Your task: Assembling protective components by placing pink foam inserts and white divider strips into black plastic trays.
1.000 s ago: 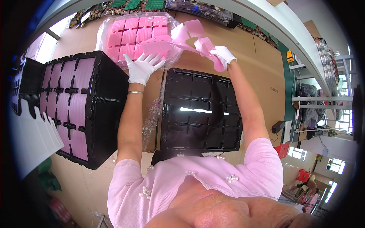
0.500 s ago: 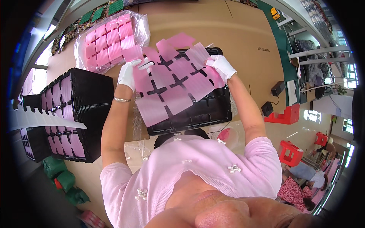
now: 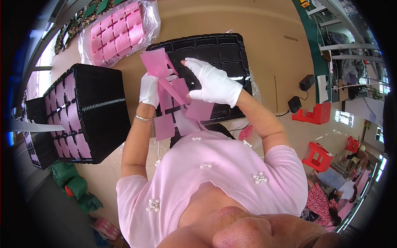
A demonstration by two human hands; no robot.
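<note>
A thin pink sheet with cross-shaped cutouts point(image 3: 155, 62) hangs bunched and folded from my left hand point(image 3: 149, 89), which wears a white glove and is closed on the sheet's left side. Its lower flaps reach down to my shirt front. My right hand point(image 3: 217, 84), gloved in white with bare fingertips, has its fingers stretched and the thumb apart. That thumb is beside the sheet's right edge; whether they touch I cannot tell. Beneath both hands lies a black plastic tray point(image 3: 225, 51) with moulded compartments, its left part hidden by the sheet.
Stacked pink sheets in a clear plastic bag point(image 3: 118, 35) lie at the back left. Black trays point(image 3: 101, 111) holding pink sheets stand at the left. Brown cardboard point(image 3: 269, 62) covers the table. Black power adapters point(image 3: 294, 104) with cords and a red stool point(image 3: 317, 157) are at the right.
The pink sheet, spread between both hands before, is now bunched in my left hand. My right hand has let go and moved left, uncovering more of the black tray.
</note>
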